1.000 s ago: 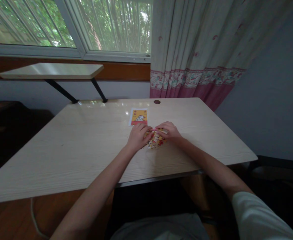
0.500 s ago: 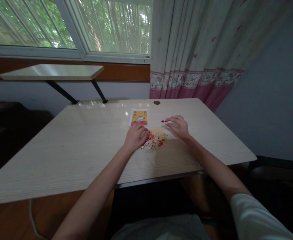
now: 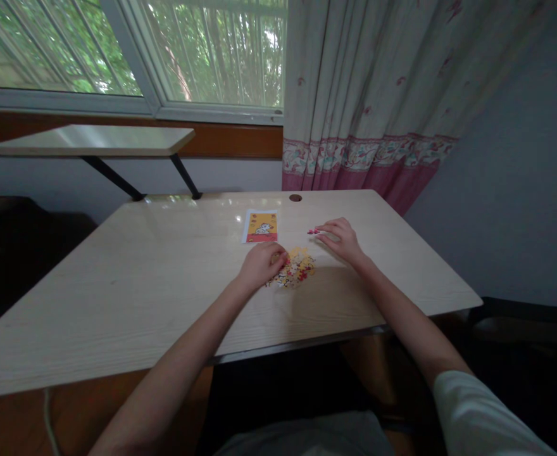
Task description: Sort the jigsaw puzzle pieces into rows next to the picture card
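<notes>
A heap of small jigsaw puzzle pieces (image 3: 298,267), yellow, white and red, lies loose on the pale wooden desk (image 3: 155,278). My left hand (image 3: 261,263) is at the heap's left edge, thumb and fingers curled together in a pinch. A small reddish puzzle piece shows at its fingertips, partly hidden by them. To the right and a little beyond the heap is my right hand (image 3: 340,239). Its thumb and index finger hold red-pink puzzle pieces (image 3: 313,232) at their tips. Behind my left hand lies a picture card (image 3: 262,227) with a white animal on yellow and red.
A raised shelf (image 3: 98,140) on black legs stands at the desk's back left. A round cable hole (image 3: 295,197) is near the back edge. Behind are a window (image 3: 216,54) and a long curtain (image 3: 354,95).
My left hand has shifted slightly toward the right over the heap's edge. My right hand keeps the red-pink pieces and has drifted slightly right relative to the desk. The view has tilted a little.
</notes>
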`<state>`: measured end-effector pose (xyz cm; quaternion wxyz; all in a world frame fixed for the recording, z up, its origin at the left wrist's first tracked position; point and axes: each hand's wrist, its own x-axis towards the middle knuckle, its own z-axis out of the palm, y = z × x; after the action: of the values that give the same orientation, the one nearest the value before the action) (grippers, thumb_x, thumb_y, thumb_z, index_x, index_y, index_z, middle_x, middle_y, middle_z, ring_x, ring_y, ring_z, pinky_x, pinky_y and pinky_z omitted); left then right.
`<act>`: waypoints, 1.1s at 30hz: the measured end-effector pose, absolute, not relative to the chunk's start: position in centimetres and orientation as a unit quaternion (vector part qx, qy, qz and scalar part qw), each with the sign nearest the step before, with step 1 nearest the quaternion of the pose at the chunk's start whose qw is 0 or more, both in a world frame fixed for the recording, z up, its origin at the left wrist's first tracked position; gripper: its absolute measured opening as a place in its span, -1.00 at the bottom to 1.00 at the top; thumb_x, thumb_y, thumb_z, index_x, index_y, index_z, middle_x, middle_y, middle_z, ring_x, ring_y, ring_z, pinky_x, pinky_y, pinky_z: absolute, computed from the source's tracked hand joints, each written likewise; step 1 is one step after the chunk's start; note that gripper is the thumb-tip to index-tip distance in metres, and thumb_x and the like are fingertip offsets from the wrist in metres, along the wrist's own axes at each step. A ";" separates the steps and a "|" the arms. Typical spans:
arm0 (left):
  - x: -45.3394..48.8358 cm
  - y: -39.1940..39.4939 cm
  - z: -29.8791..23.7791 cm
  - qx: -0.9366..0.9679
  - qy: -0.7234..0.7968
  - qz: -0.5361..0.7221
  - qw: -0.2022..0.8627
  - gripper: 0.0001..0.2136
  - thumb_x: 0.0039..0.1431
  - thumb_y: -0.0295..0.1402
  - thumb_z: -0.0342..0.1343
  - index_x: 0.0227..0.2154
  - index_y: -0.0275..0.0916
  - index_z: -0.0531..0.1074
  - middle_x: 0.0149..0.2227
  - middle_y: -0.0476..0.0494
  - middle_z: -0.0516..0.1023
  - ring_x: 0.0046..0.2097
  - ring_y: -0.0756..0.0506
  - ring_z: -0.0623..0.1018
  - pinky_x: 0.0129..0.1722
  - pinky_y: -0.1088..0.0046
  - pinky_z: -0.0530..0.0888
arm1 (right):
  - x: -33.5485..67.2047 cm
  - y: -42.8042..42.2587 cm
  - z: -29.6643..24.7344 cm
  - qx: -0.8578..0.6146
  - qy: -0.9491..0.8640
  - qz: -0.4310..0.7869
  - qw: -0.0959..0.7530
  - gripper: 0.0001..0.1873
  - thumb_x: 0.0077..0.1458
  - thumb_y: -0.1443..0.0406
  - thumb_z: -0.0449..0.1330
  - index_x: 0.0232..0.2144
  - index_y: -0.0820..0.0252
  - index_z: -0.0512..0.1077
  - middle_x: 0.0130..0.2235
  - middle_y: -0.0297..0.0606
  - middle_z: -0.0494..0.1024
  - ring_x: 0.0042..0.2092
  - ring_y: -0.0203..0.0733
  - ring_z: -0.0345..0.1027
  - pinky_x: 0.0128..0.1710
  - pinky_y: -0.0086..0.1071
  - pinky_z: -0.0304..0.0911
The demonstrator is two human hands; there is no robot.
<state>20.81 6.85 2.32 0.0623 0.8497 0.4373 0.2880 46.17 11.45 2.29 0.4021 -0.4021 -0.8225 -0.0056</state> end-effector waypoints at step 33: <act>26.8 6.3 0.7 0.882 0.446 0.107 -0.105 -0.85 0.16 -0.52 -0.10 -0.31 -0.34 0.38 -0.33 -0.28 0.48 -0.25 -0.22 0.46 -0.27 0.22 0.28 | 48.7 14.6 -1.3 -0.471 -0.845 0.069 0.245 -0.81 0.05 0.23 0.13 -0.31 0.14 0.49 -0.26 -0.23 0.49 -0.17 -0.18 0.30 -0.12 -0.29 0.12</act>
<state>26.83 6.26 0.69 -0.1051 0.8823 0.4463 0.1068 48.73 14.61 -1.27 0.2447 -0.4713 -0.8445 0.0688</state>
